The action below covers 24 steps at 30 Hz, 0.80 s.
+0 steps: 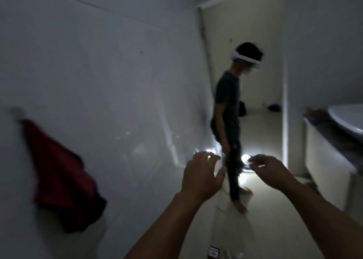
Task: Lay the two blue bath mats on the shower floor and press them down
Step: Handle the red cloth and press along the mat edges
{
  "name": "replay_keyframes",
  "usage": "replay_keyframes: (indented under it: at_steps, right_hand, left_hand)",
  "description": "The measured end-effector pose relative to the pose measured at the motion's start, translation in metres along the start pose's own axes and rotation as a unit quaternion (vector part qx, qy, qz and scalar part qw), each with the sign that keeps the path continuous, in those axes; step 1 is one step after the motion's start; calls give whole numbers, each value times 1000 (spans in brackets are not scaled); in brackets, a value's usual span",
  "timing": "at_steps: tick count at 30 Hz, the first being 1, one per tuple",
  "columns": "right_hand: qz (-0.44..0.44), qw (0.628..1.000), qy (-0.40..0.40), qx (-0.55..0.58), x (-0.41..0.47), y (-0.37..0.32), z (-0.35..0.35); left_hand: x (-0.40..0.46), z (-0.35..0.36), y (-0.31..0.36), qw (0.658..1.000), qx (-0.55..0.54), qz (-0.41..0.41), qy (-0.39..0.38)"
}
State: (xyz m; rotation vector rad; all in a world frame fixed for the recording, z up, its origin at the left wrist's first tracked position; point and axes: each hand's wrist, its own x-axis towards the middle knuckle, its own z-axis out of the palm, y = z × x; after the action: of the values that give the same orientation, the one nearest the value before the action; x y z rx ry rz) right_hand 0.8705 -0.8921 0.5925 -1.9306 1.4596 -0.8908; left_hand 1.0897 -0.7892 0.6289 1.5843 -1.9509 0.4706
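The room is dim and the picture is blurred. My left hand [202, 177] is raised in the middle of the view with its fingers spread and nothing in it. My right hand [272, 170] is held out beside it, fingers curled and apart, also with nothing in it. No blue bath mat shows in this view. A pale cloth or mat [233, 217] lies on the floor beyond my hands.
Another person [228, 109] in dark clothes with a white headset stands ahead by the open doorway [261, 82], one bare foot on the pale cloth. A red towel [59, 172] hangs on the left wall. A white basin [347, 119] and cabinet [326, 164] stand at right.
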Motion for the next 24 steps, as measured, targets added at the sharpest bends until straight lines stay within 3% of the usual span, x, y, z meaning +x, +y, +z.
replay_keyframes:
  at_steps: [5, 9, 13, 19, 21, 24]
  right_hand:
    - [-206, 974, -44, 84, 39, -183, 28]
    - [-343, 923, -115, 131, 16, -300, 60]
    - [-368, 887, -217, 176, -29, -360, 108]
    - [-336, 854, -315, 242, -91, -376, 157]
    - [-334, 849, -310, 268, -97, -380, 154]
    - [-338, 854, -205, 339, -93, -393, 131]
  left_hand:
    - [-12, -162, -50, 975, 116, -68, 177]
    - [-66, -262, -71, 917, 237, -178, 268]
    - [-110, -304, -77, 865, 307, -301, 258]
    - [-107, -298, -76, 858, 307, -367, 186]
    - [-104, -302, -75, 866, 266, -372, 201]
    - [-90, -320, -73, 883, 139, -347, 285]
